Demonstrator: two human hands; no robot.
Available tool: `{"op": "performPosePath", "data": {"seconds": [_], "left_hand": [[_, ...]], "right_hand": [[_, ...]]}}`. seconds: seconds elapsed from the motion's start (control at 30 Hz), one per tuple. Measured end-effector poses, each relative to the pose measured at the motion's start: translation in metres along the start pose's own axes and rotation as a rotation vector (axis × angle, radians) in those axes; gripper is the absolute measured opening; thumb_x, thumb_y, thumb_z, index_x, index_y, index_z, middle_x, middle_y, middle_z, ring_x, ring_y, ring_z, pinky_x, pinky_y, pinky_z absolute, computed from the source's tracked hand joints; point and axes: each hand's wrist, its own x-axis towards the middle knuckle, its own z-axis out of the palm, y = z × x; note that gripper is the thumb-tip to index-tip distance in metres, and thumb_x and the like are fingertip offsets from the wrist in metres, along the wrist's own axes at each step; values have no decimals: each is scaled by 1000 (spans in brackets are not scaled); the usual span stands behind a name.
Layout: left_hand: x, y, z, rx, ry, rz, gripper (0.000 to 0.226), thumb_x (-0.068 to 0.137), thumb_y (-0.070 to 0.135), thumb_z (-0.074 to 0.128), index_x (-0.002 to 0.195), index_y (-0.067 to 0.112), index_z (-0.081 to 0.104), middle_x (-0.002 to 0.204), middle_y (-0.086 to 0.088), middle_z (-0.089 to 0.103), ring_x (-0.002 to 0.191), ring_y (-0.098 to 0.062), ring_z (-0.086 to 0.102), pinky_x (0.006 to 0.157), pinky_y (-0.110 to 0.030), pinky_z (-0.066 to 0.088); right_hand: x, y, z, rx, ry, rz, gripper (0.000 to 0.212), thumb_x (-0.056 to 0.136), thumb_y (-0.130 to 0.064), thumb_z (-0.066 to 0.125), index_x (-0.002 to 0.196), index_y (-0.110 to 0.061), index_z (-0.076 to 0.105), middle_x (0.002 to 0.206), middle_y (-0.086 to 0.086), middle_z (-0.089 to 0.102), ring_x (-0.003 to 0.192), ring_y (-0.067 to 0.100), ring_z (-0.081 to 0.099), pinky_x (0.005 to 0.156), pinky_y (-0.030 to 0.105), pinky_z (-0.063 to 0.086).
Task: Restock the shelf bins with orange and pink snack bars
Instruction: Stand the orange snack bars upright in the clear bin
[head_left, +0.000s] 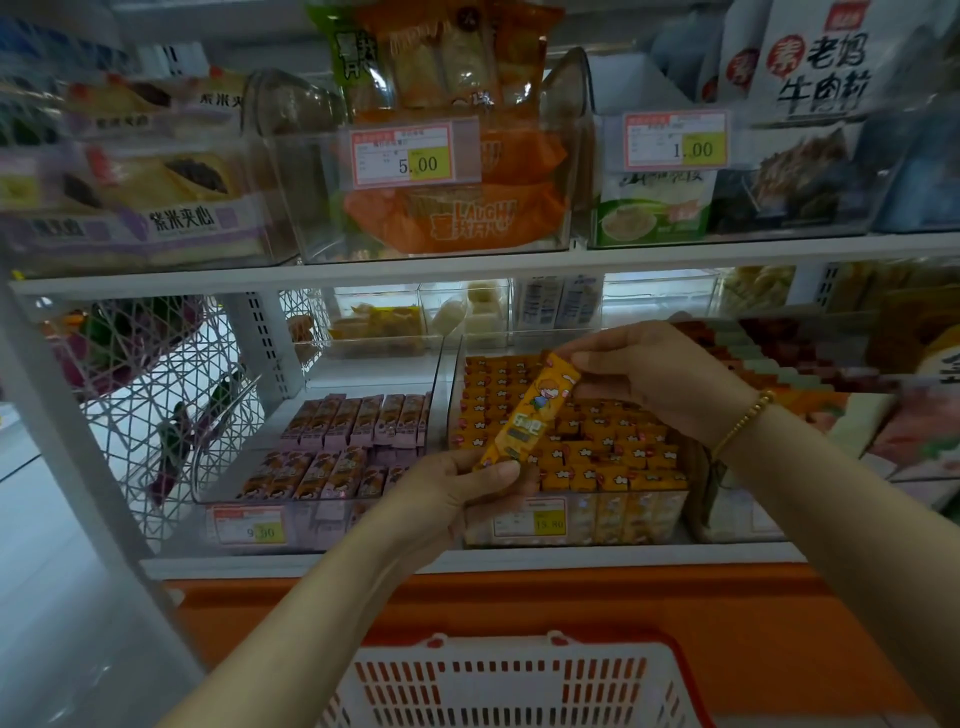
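An orange snack bar (530, 413) is held tilted above the clear bin of orange bars (592, 525) on the lower shelf. My left hand (462, 493) pinches its lower end in front of the bin's price label. My right hand (654, 379) pinches its upper end, with a gold bead bracelet on that wrist. Many orange bars (613, 447) stand packed in rows inside the bin. To the left, a second clear bin (234, 499) holds two rows of pink bars (358, 421), with bare floor at its left side.
A white plastic basket (519, 686) with an orange rim sits low in front of the orange shelf base (675, 613). The upper shelf (467, 265) carries clear bins of packaged snacks. A white lattice rack (171, 395) stands left. More packets lie right of the orange bin.
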Motion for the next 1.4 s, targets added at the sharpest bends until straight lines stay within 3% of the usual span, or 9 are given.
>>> {"op": "performPosePath", "data": {"seconds": [0.17,0.3,0.43,0.67,0.83,0.97,1.1,1.2,1.4], "left_hand": [[0,2,3,-10,60,46,33,69,10,66,101,-1,65,92,-12,73,80,-16,71,68,-20,57],[1,4,7,82,117,81,28,64,17,69,90,6,68,89,-11,74,78,-18,71,69,-24,59],[0,9,5,157,206,96,24,64,24,68,79,5,70,72,-7,73,61,-12,69,53,-18,55],[-4,14,-2,243,176,109,14,84,8,59,76,4,69,69,-9,72,59,-13,69,51,-18,54],[-2,12,-2,303,169,144,16,90,3,54,82,3,68,69,-10,72,62,-16,70,55,-20,56],[-2,6,2,448,180,210,21,93,8,51,84,6,69,74,-9,73,70,-17,71,62,-21,57],[3,9,3,164,203,53,39,100,28,38,94,0,65,83,-16,73,77,-24,72,67,-28,60],[-1,12,2,-157,53,-114,46,101,33,34,107,-5,60,97,-25,70,84,-29,72,70,-31,60],[-7,6,10,-549,-257,-229,51,72,11,78,115,-12,61,101,-32,63,74,-30,70,62,-32,60]], "right_hand": [[-2,0,3,-8,-199,57,36,85,-31,61,111,-6,64,102,12,72,95,24,70,82,30,57],[1,3,8,-21,-178,30,28,81,-21,67,103,-5,66,100,12,72,95,24,70,83,31,57],[5,5,4,44,-107,33,29,84,-21,66,103,0,67,101,14,72,91,22,70,78,26,58],[5,7,-2,163,-124,146,26,91,-20,57,110,-3,61,92,12,72,82,20,72,66,25,59],[3,5,-4,-147,-132,223,45,86,-45,57,107,-7,62,88,14,74,80,24,72,69,28,60],[4,3,-1,-260,-105,160,31,81,-31,70,99,-5,67,85,10,74,73,18,72,66,23,59],[3,1,-11,-165,-220,110,24,78,-11,69,102,-6,66,97,11,73,90,21,71,75,25,58],[3,2,-15,-76,-361,97,36,67,-2,69,102,-8,67,101,10,72,94,21,70,74,24,58],[0,1,-12,-78,-535,48,51,69,30,53,75,-16,75,102,14,67,93,23,66,72,27,57]]}}
